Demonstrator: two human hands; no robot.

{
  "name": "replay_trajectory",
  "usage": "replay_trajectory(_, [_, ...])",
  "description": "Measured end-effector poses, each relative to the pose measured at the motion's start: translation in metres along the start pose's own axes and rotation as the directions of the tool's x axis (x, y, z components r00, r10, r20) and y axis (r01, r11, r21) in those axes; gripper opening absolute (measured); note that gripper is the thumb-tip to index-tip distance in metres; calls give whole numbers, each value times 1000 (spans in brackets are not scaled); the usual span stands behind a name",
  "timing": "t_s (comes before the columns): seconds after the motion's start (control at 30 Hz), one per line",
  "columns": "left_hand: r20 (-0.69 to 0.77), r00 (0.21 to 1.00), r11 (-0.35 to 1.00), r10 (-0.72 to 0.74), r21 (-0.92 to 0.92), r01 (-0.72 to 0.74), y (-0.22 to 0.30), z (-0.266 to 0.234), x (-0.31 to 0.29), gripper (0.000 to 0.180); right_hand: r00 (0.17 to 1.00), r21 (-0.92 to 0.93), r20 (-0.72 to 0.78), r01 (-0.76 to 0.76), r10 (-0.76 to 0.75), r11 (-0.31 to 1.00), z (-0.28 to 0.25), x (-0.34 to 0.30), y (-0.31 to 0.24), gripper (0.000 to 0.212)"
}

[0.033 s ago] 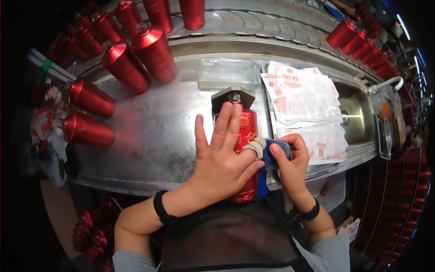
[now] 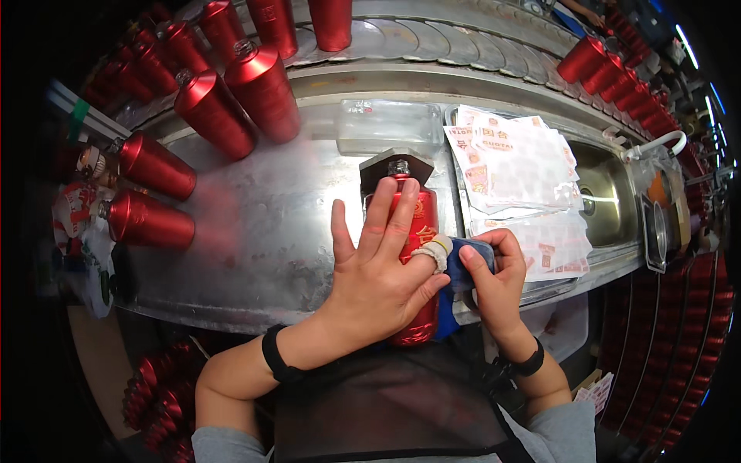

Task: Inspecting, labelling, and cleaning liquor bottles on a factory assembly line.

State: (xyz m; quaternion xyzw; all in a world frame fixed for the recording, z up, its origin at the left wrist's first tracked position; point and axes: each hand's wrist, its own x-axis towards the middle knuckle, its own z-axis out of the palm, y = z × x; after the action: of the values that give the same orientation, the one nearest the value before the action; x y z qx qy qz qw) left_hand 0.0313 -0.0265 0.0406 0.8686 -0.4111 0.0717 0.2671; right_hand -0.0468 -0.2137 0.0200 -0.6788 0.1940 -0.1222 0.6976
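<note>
A red bottle (image 2: 426, 212) with gold characters lies on the steel worktop, its clear neck pointing away from me against a dark angled holder (image 2: 377, 165). My left hand (image 2: 376, 270) rests across it, fingers stretched out and spread, a white wrap (image 2: 434, 251) around one finger. At the bottle's right side, my right hand (image 2: 498, 282) pinches a flat blue scraper-like pad (image 2: 474, 258) between thumb and fingers. The pad's left end meets the wrapped finger; whether it touches the bottle is hidden. Blue cloth (image 2: 447, 316) shows beside the bottle's lower end.
White printed transfer sheets (image 2: 532, 166) lie in a tray on the right, before a steel sink (image 2: 606, 201) with a white faucet (image 2: 664, 145). A clear shallow container (image 2: 391, 127) sits beyond the bottle. Several red bottles (image 2: 262, 92) stand at left; a slatted conveyor (image 2: 432, 42) runs behind.
My left hand's outstretched fingers have shifted very slightly on the bottle and spread a little wider. My right hand and the blue pad look the same.
</note>
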Motion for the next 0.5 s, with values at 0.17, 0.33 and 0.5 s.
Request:
replay_trajectory(0.17, [-62,988,990,-139,19,140,-20,9,-28,41,997,41,-23,78,-77,996,11,5,-19,19])
replay_trajectory(0.33, [-107,963,966,-248,-106,237,-29,14,-36,42,995,14,52,83,-83,996,23,23,-9,19])
replay_trajectory(0.5, [-97,974,970,-204,-154,188,-31,6,-32,45,998,-63,-20,-54,53,997,-5,37,16,19])
